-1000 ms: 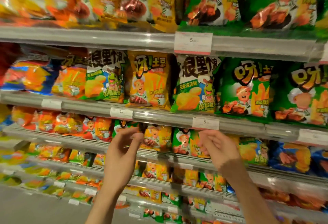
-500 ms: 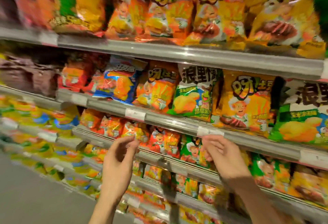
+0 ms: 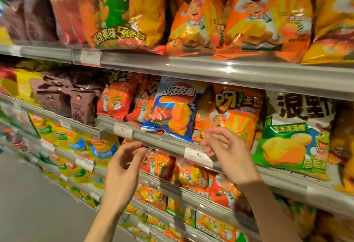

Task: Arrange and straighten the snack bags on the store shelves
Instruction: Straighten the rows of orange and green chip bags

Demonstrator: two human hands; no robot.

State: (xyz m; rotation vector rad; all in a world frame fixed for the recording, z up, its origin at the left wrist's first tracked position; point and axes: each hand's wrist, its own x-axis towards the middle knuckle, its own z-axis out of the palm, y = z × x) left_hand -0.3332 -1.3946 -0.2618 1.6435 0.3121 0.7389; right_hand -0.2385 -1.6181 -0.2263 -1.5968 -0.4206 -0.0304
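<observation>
Grey metal store shelves (image 3: 220, 70) packed with snack bags run in rows along an aisle, with white price tags on their front rails. Both bare hands are raised before the middle shelf, empty, fingers loosely spread and grasping nothing. The left hand (image 3: 122, 167) has its fingers (image 3: 137, 149) just under the rail's edge, close to it; contact cannot be told. The right hand (image 3: 228, 152) hovers beside a price tag (image 3: 198, 155), its fingers (image 3: 214, 132) in front of an orange bag (image 3: 235, 111). Just above and between the two hands, a blue bag (image 3: 173, 109) leans tilted on the shelf, its lower edge hanging over the rail. Right of the right hand's fingers stands a green bag (image 3: 293, 142).
</observation>
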